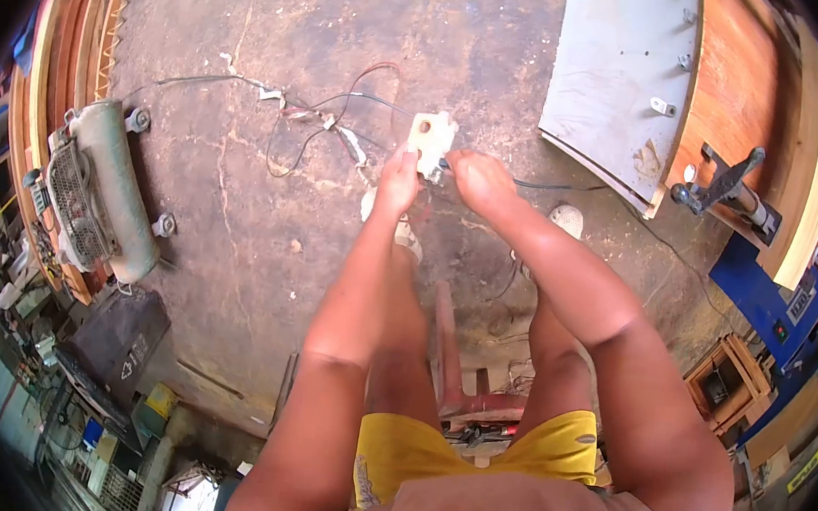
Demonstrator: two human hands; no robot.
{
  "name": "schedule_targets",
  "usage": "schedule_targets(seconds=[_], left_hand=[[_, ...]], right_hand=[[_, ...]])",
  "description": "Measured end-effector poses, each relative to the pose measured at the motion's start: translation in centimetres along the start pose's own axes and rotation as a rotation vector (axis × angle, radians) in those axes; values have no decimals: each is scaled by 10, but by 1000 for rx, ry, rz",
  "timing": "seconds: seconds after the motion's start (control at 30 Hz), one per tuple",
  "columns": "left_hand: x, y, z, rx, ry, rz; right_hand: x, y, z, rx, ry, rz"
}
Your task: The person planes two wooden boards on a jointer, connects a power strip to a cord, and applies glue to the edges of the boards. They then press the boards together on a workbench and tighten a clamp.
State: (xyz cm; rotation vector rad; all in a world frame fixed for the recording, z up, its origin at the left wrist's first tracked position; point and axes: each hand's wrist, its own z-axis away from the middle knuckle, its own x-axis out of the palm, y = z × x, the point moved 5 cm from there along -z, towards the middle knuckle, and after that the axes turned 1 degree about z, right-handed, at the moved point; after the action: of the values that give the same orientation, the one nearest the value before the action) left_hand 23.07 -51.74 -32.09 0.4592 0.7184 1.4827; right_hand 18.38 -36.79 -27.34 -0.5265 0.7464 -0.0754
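My left hand (399, 182) is closed on a whitish socket block (429, 136) with round openings, held out in front of me above the floor. At the block's right side, my right hand (482, 179) is closed around the dark end of a cable, perhaps a plug; the fingers hide most of it. A black cable (561, 186) runs from that hand to the right. Thin dark and reddish wires (349, 104) with pale taped joints lie to the left of the block.
A greenish cylindrical air compressor (113, 191) with wheels stands at left. To the right are a grey panel (619, 79), an orange wooden board (736, 75) with a clamp (726, 186), and a blue machine (775, 302). A reddish metal frame (449, 356) stands between my legs.
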Motion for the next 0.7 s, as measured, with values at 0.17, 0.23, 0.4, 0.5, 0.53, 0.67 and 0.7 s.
schedule_targets(seconds=[0.17,0.23,0.4,0.5,0.53,0.67,0.7], left_hand=[[-5,-48,-20,108,-76,-244],[-11,-33,5,22,-36,-236],[-45,-87,75,4,-157,-441],[-82,-88,134,5,-220,-733],[-91,-82,151,-21,-272,-769],[-121,-43,186,60,-415,-1001],[-121,-24,184,156,-438,-1150]], right_hand=[[35,32,-29,-108,-13,-46],[50,45,-43,-29,-50,-37],[74,79,-52,153,-16,-78],[53,88,-9,107,47,-286],[43,93,20,171,61,-370],[71,175,154,200,239,-473],[46,188,214,301,171,-518]])
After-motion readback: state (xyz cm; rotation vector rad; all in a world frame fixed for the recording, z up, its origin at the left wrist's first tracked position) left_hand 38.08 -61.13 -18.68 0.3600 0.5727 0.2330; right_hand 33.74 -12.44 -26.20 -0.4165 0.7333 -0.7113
